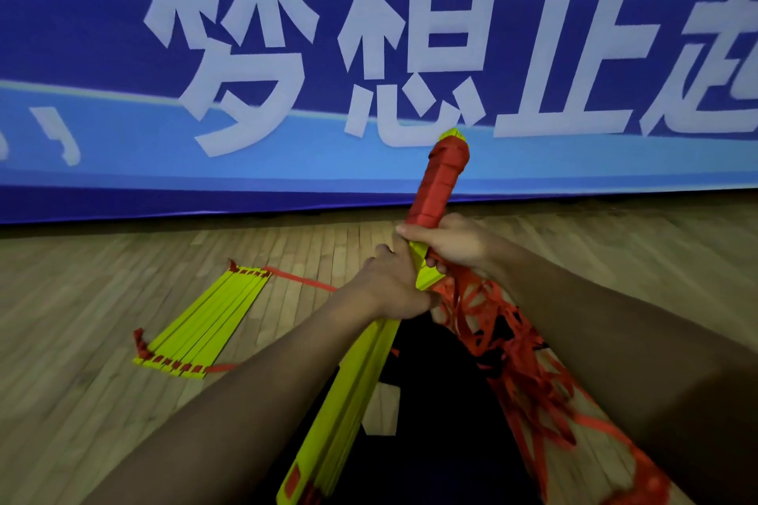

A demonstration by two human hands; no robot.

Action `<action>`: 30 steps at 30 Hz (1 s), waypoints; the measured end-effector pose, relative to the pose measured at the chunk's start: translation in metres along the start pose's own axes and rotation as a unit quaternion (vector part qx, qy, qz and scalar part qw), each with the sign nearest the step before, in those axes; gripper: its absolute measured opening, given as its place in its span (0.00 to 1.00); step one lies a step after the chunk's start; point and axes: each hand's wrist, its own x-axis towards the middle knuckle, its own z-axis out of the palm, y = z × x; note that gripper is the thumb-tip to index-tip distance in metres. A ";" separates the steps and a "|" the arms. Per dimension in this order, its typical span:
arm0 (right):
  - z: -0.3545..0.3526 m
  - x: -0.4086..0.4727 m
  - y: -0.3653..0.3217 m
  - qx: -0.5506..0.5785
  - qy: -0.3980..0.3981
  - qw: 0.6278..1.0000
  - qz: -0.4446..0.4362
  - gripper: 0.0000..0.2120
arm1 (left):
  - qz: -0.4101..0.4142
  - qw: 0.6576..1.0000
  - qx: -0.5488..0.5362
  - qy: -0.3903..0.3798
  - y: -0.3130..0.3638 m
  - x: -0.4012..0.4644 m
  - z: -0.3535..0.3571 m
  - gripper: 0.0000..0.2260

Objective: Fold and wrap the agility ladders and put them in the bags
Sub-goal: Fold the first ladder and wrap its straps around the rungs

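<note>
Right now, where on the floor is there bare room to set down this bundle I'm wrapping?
Bare wooden floor lies left of the flat stack of yellow rungs, and between that stack and the blue banner. It is crowded on the right, where loose red straps trail from the half-wrapped yellow bundle.

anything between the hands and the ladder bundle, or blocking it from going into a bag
Nothing separates them: the left hand and right hand both grip the yellow rung bundle directly. Loose red strap still hangs unwrapped beside it. No bag is visible, so that path cannot be judged.
</note>
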 end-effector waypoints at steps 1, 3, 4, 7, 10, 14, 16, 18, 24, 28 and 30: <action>-0.003 -0.001 0.005 0.022 -0.008 1.000 -0.002 0.17 | 0.017 0.998 -0.062 0.002 -0.004 0.000 -0.003 0.45; -0.009 -0.004 0.010 0.080 -0.048 0.996 -0.011 0.15 | 0.026 0.965 -0.262 0.003 -0.019 0.003 -0.008 0.31; -0.010 -0.007 0.010 0.112 -0.078 0.990 -0.018 0.15 | 0.034 0.934 -0.356 -0.020 -0.026 0.003 -0.008 0.24; -0.013 -0.009 0.008 0.153 -0.147 0.977 -0.028 0.17 | 0.039 0.844 -0.512 -0.153 -0.032 -0.004 -0.001 0.10; -0.012 -0.010 0.005 0.131 -0.097 0.986 -0.033 0.20 | 0.015 0.832 -0.539 -0.133 -0.033 0.000 0.010 0.11; 0.000 -0.003 0.012 0.150 0.029 0.988 -0.023 0.19 | -0.021 0.857 -0.509 -0.071 -0.024 0.000 0.009 0.12; 0.006 -0.001 0.013 0.164 0.031 0.986 -0.009 0.18 | -0.032 0.881 -0.469 -0.046 -0.023 -0.001 0.008 0.10; 0.007 -0.003 0.010 0.147 0.013 0.989 0.004 0.18 | -0.041 0.918 -0.393 0.007 -0.028 0.005 0.009 0.12; 0.017 -0.004 -0.001 0.065 0.025 0.997 0.018 0.20 | -0.077 0.990 -0.085 0.077 -0.010 0.009 0.014 0.27; 0.015 -0.006 0.004 0.116 0.040 0.992 0.033 0.14 | -0.022 0.998 -0.042 0.038 -0.008 0.004 0.019 0.28; 0.010 -0.010 0.006 0.143 0.031 0.989 0.033 0.16 | -0.010 0.990 -0.143 0.011 -0.019 0.004 0.012 0.26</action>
